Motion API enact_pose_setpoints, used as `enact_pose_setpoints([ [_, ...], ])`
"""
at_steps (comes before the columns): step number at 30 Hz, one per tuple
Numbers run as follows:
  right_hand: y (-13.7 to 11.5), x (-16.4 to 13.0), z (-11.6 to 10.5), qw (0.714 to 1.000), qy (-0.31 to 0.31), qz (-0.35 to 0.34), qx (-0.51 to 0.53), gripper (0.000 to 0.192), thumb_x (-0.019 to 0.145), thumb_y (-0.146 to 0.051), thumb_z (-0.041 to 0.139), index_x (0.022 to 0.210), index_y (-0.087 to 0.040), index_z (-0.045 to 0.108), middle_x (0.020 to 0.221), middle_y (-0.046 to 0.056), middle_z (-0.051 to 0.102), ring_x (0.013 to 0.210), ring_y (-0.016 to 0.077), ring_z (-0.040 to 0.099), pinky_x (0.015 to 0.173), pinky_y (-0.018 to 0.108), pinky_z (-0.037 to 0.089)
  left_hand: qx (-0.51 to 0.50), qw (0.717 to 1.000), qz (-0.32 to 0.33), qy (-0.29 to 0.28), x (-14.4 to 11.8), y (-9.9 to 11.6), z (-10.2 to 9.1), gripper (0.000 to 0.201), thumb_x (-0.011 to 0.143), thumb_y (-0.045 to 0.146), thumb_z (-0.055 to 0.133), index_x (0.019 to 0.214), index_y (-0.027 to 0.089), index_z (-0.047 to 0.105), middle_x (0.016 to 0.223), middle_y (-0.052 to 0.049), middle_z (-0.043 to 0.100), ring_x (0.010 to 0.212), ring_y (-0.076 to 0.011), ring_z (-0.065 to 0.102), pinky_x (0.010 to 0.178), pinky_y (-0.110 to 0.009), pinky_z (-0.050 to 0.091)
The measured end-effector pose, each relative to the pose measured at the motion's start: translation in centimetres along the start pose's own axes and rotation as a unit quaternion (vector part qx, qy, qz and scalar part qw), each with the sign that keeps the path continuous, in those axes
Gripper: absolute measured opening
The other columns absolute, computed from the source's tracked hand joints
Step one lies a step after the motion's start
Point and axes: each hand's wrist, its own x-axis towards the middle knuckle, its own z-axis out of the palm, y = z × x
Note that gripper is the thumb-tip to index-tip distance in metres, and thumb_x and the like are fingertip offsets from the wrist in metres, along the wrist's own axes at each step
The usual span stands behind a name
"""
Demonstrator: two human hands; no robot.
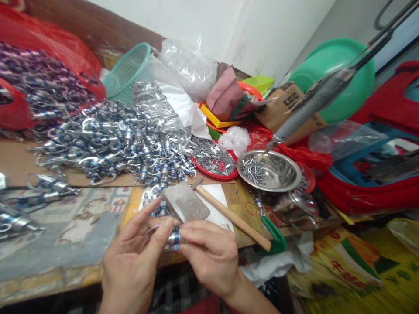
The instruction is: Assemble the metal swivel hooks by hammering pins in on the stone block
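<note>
A small blue-and-silver metal fitting [176,238] sits between the two hands, in front of a grey block [191,204] and near the front edge of the table [83,277]. The left hand [131,255] grips its left side with the thumb and bent fingers, the index finger reaching out free, and a thin curved piece shows by the thumb; the right hand [212,253] pinches the other end between thumb and fingers, hiding much of it. The fitting looks stiff and light enough for fingertips, though dense for its size; its smooth, rounded surface is probably slippery and unlikely to break. The banded barrel seems the surest hold, with fingers kept off the thin curve, which might swing or snag. Beside the block lies a wooden-handled tool [234,216]; behind is a heap of similar fittings [111,141].
</note>
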Motion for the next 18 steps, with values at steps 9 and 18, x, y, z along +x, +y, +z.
enact_pose_setpoints([
  [9, -0.3, -0.6, -0.4, 0.989, 0.006, -0.105, -0.104, 0.026, 0.07, 0.0, 0.062, 0.092, -0.011, 0.067, 0.084, 0.012, 0.071, 0.073, 0.0168, 0.067, 0.066, 0.024, 0.056, -0.02, 0.999, -0.03, -0.037, -0.3, 0.6, 0.1, 0.053, 0.063, 0.026, 0.077, 0.112, 0.023, 0.059, 0.068, 0.003, 0.071, 0.067, -0.011, 0.066, 0.065, -0.015, 0.051],
  [18, 0.2, -0.2, -0.9, 0.989, -0.06, 0.137, -0.008, 0.012, 0.065, -0.011, 0.07, 0.077, -0.012, 0.072, 0.067, 0.006, 0.068, 0.054, 0.0124, 0.059, 0.049, 0.02, 0.048, 0.057, 0.987, -0.135, -0.065, 0.7, 0.7, -0.3, 0.051, 0.063, 0.032, 0.075, 0.11, 0.018, 0.062, 0.069, -0.001, 0.072, 0.069, -0.0148, 0.067, 0.062, -0.019, 0.051],
])
